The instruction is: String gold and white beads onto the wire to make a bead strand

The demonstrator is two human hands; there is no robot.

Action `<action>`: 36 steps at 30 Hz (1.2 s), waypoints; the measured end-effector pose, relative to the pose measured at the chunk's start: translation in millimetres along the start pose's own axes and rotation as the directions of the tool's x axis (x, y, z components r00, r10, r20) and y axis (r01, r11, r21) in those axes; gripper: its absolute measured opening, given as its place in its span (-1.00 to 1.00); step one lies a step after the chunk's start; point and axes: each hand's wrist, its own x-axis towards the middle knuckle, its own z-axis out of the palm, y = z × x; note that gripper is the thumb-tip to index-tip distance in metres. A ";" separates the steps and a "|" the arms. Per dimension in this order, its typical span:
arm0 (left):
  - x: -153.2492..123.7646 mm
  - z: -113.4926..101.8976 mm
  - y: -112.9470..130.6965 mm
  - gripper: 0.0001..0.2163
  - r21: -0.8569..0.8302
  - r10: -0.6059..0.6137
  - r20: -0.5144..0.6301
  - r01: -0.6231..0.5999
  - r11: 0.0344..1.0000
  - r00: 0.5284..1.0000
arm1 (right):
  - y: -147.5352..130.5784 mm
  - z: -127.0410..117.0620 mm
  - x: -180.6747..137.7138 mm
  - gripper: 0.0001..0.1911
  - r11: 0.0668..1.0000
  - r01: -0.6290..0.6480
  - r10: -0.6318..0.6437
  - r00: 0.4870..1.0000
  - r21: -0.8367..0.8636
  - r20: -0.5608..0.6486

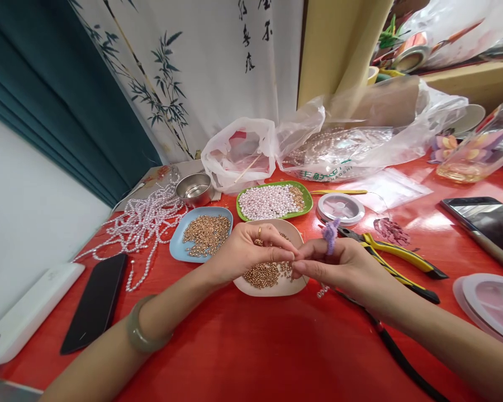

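Above the cream plate of gold beads, my two hands meet at the fingertips. My left hand, with a ring and a green bangle, pinches something too small to make out. My right hand is closed in a pinch as well, a purple knitted band on one finger. Beneath it dangles a short beaded string, partly hidden by the hand. A blue plate of gold beads lies to the left. Behind stands a green plate with white and gold beads.
Loose bead strands and a metal bowl lie left, near a black phone. Yellow-black pliers, a wire spool and another phone are right. Plastic bags line the back of the red table.
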 end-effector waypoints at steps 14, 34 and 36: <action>-2.3 3.9 -17.3 -0.92 0.795 0.035 0.272 -0.245 0.556 0.962 | 5.2 -3.8 5.3 -0.89 0.990 0.002 0.000 1.000 0.142 -0.013; -0.5 6.6 -23.3 -0.88 0.807 0.079 0.332 -0.326 0.492 0.940 | 8.4 -2.4 6.2 -0.85 0.994 0.010 -0.011 1.000 0.111 0.011; 0.7 5.8 -21.1 -0.88 0.751 0.101 0.286 -0.288 0.594 0.953 | 7.8 -2.4 5.9 -0.84 0.994 0.000 0.000 1.000 0.108 -0.001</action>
